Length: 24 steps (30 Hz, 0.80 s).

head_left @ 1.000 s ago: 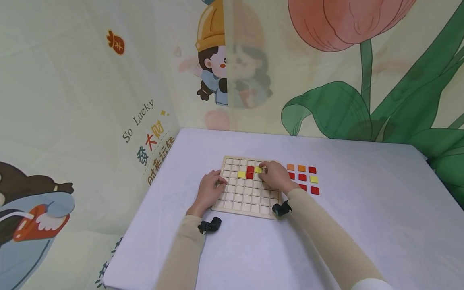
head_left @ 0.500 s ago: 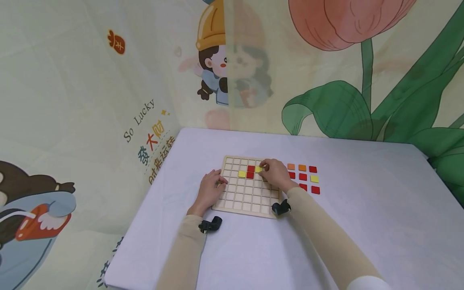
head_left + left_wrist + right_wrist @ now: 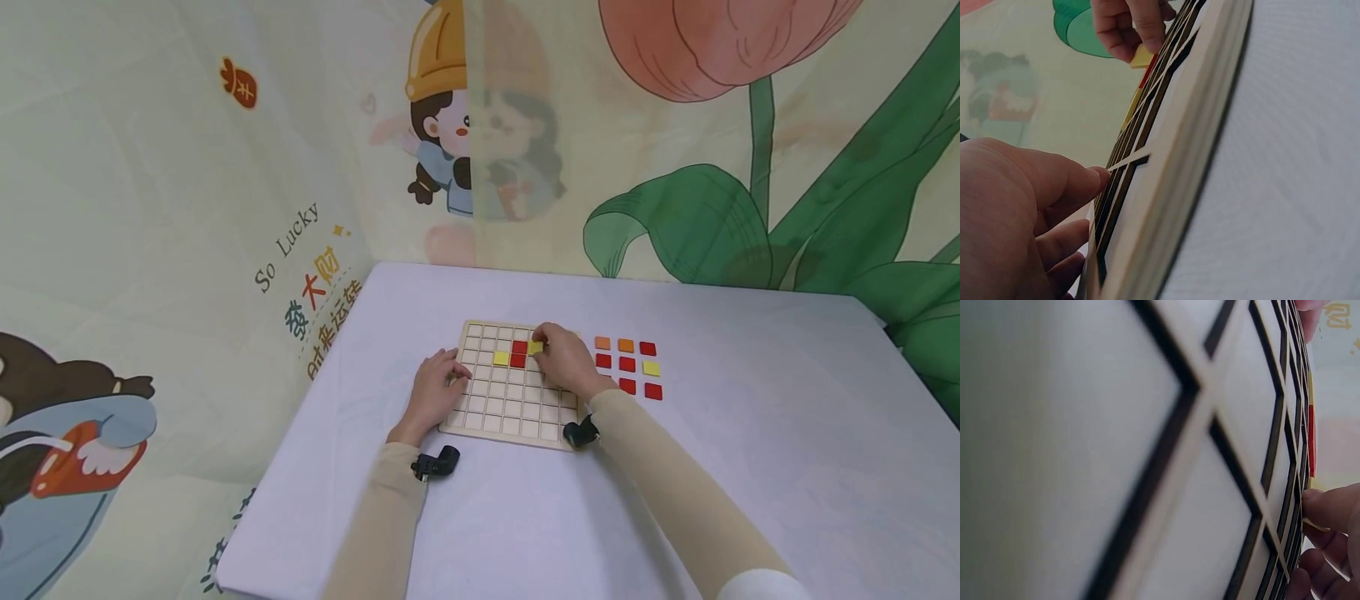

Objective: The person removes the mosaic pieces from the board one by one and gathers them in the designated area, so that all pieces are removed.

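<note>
A wooden grid board (image 3: 498,407) lies on the table. My right hand (image 3: 567,360) is over its upper right part and pinches a yellow square tile (image 3: 535,347) between thumb and fingers. That yellow tile (image 3: 1142,57) looks tilted up from the grid in the left wrist view. Beside it two red tiles (image 3: 518,360) sit in one column, with another yellow tile (image 3: 501,358) to their left. My left hand (image 3: 435,390) rests at the board's left edge with relaxed fingers; its thumb (image 3: 1088,181) touches the grid. The right palm hides part of the board.
Right of the board several loose tiles lie in rows: orange tiles (image 3: 626,345), red tiles (image 3: 627,364) and a yellow one (image 3: 651,368). My right forearm passes close to them and covers part of one. White cloth covers the table (image 3: 750,400); printed fabric (image 3: 525,242) hangs behind it.
The yellow tile under my right fingers lay flat in the grid and now looks tipped up, pinched. My right hand has shifted only slightly; my left hand has stayed put.
</note>
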### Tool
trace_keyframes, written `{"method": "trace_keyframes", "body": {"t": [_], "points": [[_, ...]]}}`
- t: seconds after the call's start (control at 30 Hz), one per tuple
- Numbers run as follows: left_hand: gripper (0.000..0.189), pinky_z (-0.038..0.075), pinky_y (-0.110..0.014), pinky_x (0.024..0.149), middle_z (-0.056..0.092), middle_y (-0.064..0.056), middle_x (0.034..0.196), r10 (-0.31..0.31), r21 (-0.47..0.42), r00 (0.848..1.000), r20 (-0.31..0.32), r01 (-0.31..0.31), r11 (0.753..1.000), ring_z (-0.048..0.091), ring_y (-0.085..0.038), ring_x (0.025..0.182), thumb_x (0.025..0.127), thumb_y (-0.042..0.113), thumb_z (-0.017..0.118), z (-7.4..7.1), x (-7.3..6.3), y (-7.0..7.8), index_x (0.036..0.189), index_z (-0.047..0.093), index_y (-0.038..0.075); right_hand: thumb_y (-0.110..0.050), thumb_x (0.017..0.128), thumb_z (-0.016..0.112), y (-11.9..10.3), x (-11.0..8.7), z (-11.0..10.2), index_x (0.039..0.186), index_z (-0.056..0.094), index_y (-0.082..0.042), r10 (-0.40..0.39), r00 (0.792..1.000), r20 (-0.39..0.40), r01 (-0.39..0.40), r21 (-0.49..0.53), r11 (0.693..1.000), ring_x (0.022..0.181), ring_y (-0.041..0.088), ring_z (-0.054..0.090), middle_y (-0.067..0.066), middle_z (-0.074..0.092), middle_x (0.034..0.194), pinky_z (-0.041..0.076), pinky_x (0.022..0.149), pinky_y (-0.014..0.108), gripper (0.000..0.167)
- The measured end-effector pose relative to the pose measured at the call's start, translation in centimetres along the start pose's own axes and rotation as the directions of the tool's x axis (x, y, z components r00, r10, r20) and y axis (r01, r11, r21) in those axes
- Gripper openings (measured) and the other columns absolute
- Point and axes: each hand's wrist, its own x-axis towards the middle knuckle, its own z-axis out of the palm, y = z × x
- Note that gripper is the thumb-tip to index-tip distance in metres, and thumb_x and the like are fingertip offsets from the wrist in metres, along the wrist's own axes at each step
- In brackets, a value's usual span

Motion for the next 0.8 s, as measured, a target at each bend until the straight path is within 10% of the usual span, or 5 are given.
{"method": "trace_keyframes", "body": {"t": [0.8], "points": [[0.010,0.012,-0.046,0.123,0.048,-0.015,0.146,0.036,0.006,0.999,-0.019,-0.036,0.999,0.030,-0.032,0.144,0.092,0.010,0.060,0.03,0.07,-0.14,0.090,0.069,0.009,-0.020,0.091,0.070,0.18,-0.38,-0.37,0.126,0.061,-0.006,0.041,0.999,-0.030,-0.040,0.044,0.998,0.099,0.025,0.056,0.010,0.060,0.118,0.054,0.091,0.039,0.039]]}}
